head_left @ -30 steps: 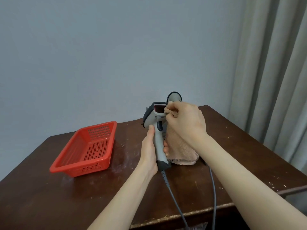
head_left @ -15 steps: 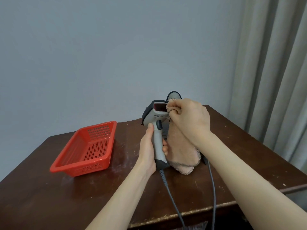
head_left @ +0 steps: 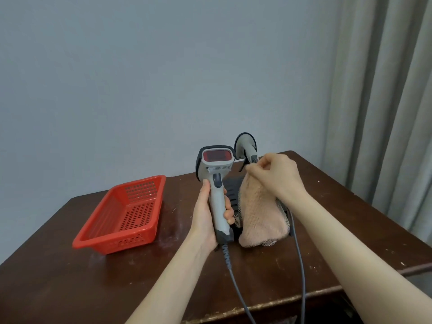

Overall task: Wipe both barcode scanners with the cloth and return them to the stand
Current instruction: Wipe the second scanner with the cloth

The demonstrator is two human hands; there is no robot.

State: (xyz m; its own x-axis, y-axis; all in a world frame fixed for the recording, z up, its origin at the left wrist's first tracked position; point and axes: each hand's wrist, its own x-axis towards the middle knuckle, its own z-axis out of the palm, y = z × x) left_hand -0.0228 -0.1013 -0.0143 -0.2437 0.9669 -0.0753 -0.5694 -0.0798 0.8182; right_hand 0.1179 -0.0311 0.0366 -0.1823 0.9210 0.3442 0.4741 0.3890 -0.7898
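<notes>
Wiping a scanner [head_left: 216, 174]
Left hand [head_left: 205, 220] gripped its handle; right hand [head_left: 275, 176] pinched the cloth [head_left: 259, 213] in its fingers [head_left: 254, 168]; firm window strokes seemed best.

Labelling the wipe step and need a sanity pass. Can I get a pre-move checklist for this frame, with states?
1. Grip: left hand is wrapped round the front scanner at its handle, upright: ok.
2. Right hand pinches the cloth at its top: ok.
3. Cloth on the front scanner's red window: not ok. The cloth hangs to the right of the window, apart from it.
4. Rear scanner seated in the stand: cannot tell, the seat is hidden behind the hand and cloth.
5. Stand slot free for the return: cannot tell.
6. Front scanner's cable looks slack and runs off the front edge of the table: ok.
</notes>
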